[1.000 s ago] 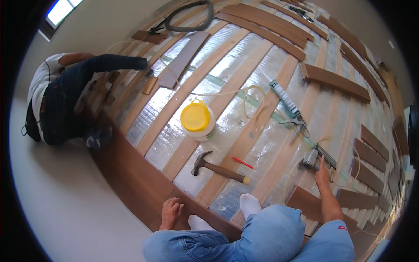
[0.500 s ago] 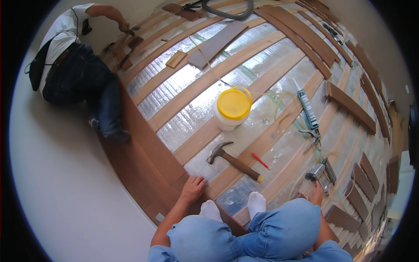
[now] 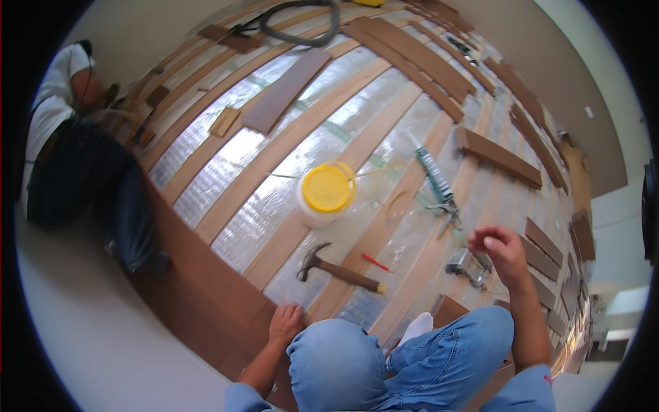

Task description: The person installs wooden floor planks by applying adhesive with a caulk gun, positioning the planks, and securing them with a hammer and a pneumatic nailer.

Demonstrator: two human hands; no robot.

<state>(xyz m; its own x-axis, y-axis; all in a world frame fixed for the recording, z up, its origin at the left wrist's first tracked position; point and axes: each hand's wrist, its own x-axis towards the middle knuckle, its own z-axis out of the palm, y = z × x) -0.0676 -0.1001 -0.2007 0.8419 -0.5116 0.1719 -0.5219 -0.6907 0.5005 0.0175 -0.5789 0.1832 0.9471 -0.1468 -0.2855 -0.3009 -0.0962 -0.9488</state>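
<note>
My left hand [image 3: 284, 324] rests on the edge of the laid brown floorboards [image 3: 213, 281], its fingers stretched flat. Raised above the floor on the right is my right hand [image 3: 502, 255], fingers loosely bent and apart, with nothing visible in it. Just beyond that hand lies a metal nail gun [image 3: 469, 266], partly hidden by it. A claw hammer [image 3: 343, 273] with a wooden handle lies in front of my knees, next to a red pencil [image 3: 376, 262]. A caulking gun with a sealant tube [image 3: 434, 175] lies farther off.
A white bucket with a yellow lid [image 3: 328, 189] stands on the foil between wooden battens [image 3: 295, 161]. Loose planks [image 3: 500, 158] lie to the right and at the back. At left, a co-worker [image 3: 82, 151] crouches by the wall. A grey hose [image 3: 302, 34] lies at the back.
My right hand has come away from the nail gun and lifted. My left hand stays on the board edge. My legs have shifted, and the view has turned right. The co-worker leans differently.
</note>
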